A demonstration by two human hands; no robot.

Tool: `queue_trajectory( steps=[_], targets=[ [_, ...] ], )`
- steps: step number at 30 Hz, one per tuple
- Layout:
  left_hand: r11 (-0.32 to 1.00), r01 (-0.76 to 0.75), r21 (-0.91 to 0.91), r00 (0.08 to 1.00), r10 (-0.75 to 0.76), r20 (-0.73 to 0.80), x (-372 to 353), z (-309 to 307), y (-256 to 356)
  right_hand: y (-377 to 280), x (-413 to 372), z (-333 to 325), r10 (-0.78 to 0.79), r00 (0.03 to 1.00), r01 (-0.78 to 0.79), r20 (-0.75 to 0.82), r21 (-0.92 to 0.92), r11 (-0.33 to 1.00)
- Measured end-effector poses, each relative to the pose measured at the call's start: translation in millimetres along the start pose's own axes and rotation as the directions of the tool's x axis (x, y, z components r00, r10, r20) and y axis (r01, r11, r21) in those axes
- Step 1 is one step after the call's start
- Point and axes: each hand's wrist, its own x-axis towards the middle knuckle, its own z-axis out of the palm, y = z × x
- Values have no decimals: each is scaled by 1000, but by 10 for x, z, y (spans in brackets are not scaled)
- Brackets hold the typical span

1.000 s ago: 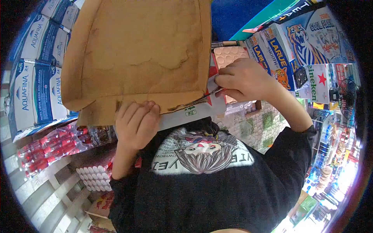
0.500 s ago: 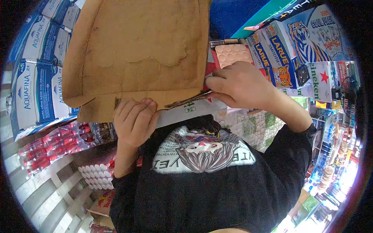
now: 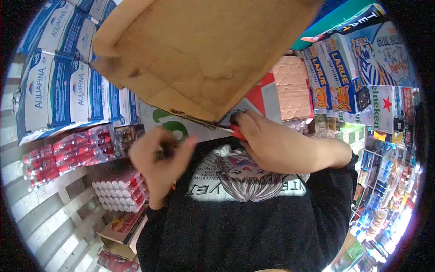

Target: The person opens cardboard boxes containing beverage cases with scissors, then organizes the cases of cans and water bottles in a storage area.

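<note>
A brown cardboard box (image 3: 204, 54) with its underside toward me is tilted overhead, and a white printed flap (image 3: 181, 127) shows under its lower edge. My right hand (image 3: 267, 145) pinches that lower edge near a small red patch (image 3: 236, 133); whether the patch is a tool or print I cannot tell. My left hand (image 3: 158, 158) is off the box, just below its edge and in front of my black printed shirt (image 3: 235, 217). It is blurred, with fingers curled around a dark spot.
Blue and white Aquafina cartons (image 3: 50, 90) are stacked at the left above shrink-wrapped packs of red bottles (image 3: 68, 158). Larue cartons (image 3: 335, 77) and a Heineken carton (image 3: 380, 109) stand at the right. White slats (image 3: 50, 226) and a Red Bull carton (image 3: 124, 229) lie below left.
The box has swung and tilted up to the right. My left hand has let go of its lower edge and dropped away. My right hand slid down and left along the edge.
</note>
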Motion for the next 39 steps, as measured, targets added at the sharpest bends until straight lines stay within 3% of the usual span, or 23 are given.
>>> queue_trajectory(
  steps=[2,4,5,7,8,10,13,16,18,22,24,28,30,31,34,36,39],
  targets=[
    [871,311,-380,902,-144,407,-95,39,-9,-71,32,-24,-19,996,25,89,-63,998],
    [811,372,-452,892,-178,415,-93,111,5,-105,54,23,93,994,-83,-51,184,979],
    [741,415,-527,886,-199,419,-74,157,7,-123,60,48,94,994,-83,-48,188,979],
    [703,465,-539,871,-256,418,-25,203,68,-166,45,95,321,947,-316,28,264,911],
    [666,504,-551,857,-305,415,-1,197,93,-181,42,115,320,947,-317,32,264,911],
    [706,485,-516,856,-262,446,-2,165,75,-211,41,154,347,935,-321,-72,246,915],
    [754,491,-436,827,-247,505,-18,196,58,-251,33,161,393,917,-363,-64,271,892],
    [703,422,-573,890,-199,411,-8,228,97,-252,21,186,398,912,-352,-96,311,883],
    [815,319,-484,915,-131,382,-13,230,69,-261,26,177,420,904,-373,-86,325,869],
    [857,267,-441,920,-91,381,-24,226,35,-267,25,192,445,892,-402,-72,318,858],
    [924,56,-378,947,71,312,-2,220,27,-269,25,197,455,886,-408,-84,320,855],
    [917,-52,-395,950,168,264,6,283,-67,-189,36,170,422,903,-389,-77,266,882],
    [866,-30,-499,969,148,200,5,309,-67,-148,63,133,360,920,-329,-153,197,924],
    [866,-31,-498,968,150,202,-9,320,-62,-131,77,107,286,933,-266,-218,118,957],
    [892,11,-452,994,41,106,-61,391,-46,-101,158,23,214,952,-211,-217,36,977],
    [761,129,-636,991,-128,48,-97,461,-43,-95,211,-45,182,962,-185,-201,6,983],
    [689,150,-709,978,-209,4,-59,471,69,-14,270,-87,129,975,-139,-180,-46,989]
  ],
)
